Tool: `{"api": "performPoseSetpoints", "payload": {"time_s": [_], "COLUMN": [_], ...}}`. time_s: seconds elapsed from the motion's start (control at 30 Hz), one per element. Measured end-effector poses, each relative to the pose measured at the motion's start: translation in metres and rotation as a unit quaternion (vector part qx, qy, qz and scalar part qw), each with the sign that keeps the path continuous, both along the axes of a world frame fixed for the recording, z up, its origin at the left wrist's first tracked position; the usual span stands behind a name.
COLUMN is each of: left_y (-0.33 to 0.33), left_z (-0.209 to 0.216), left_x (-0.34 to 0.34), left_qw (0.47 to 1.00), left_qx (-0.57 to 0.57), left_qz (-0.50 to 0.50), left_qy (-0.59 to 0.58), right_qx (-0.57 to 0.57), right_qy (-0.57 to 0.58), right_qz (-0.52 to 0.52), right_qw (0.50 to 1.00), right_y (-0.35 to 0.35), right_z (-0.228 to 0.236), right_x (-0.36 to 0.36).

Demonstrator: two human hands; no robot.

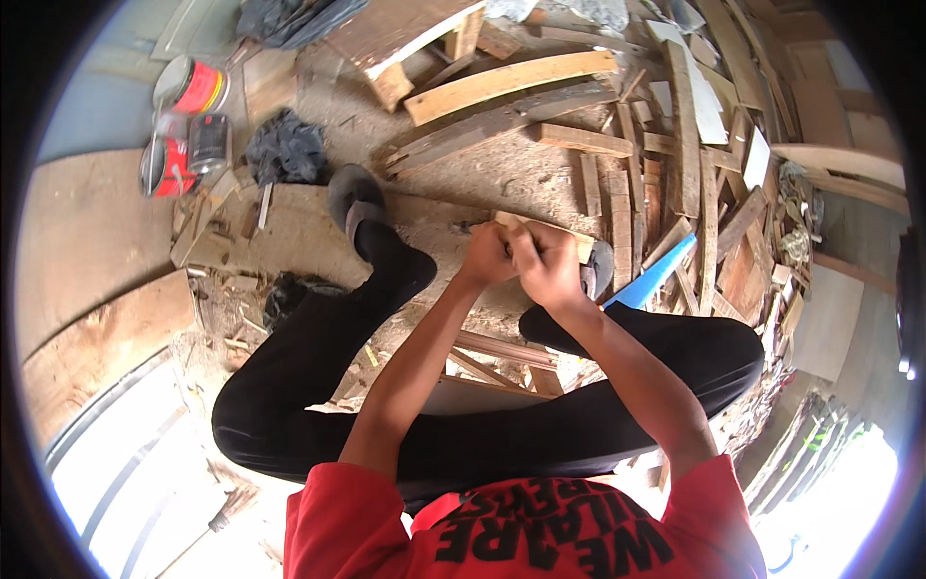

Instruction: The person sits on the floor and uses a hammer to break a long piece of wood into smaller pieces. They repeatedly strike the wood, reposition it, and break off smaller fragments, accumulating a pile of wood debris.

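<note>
My left hand (pixel 489 255) and my right hand (pixel 550 262) meet in front of me, fingers curled and thumbs close together. Under and just beyond them lies a short pale piece of wood (pixel 583 245), its ends showing on either side of the hands. Whatever the fingers pinch is hidden between them. Close to the right hand, beside my right shoe (pixel 600 268), a blue tapered blade (pixel 656 272) like a handsaw's leans over the scraps. My legs (pixel 318 362) are bent wide around the work spot.
Wood offcuts (pixel 680 125) pile up on the right. A curved plank (pixel 511 85) lies ahead, near a wooden bench-like piece (pixel 400 39). Red cans (pixel 198 85) and a dark crumpled bag (pixel 285 147) stand at far left. Slats (pixel 506 349) lie between my legs.
</note>
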State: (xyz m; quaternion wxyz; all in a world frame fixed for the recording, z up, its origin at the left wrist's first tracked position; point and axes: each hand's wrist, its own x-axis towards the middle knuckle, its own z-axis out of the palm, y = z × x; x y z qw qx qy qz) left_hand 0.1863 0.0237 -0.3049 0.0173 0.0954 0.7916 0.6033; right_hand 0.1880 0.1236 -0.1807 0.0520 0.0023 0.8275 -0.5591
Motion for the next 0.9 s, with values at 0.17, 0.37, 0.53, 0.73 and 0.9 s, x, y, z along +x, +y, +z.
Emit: {"api": "performPoseSetpoints", "payload": {"time_s": [0.17, 0.37, 0.53, 0.73, 0.9], "left_y": [-0.011, -0.014, -0.023, -0.044, -0.052], "left_z": [-0.011, -0.009, -0.01, -0.019, -0.033], "left_x": [-0.005, -0.01, -0.013, -0.017, -0.009], "left_qw": [0.998, 0.993, 0.984, 0.975, 0.95], "left_qx": [0.049, 0.114, 0.143, 0.18, 0.269], "left_qz": [0.03, -0.004, -0.041, -0.092, -0.046], "left_qy": [-0.027, -0.029, -0.095, -0.096, -0.154], "right_qx": [0.077, 0.103, 0.108, 0.157, 0.144], "right_qy": [-0.022, -0.045, -0.061, -0.088, -0.014], "right_qz": [0.024, 0.004, 0.002, 0.018, 0.044], "right_qw": [0.997, 0.994, 0.992, 0.983, 0.989], "right_y": [-0.019, -0.031, -0.036, -0.068, -0.097], "right_z": [0.006, 0.013, 0.003, 0.016, 0.016], "right_x": [-0.015, -0.022, -0.032, -0.032, -0.034]}}
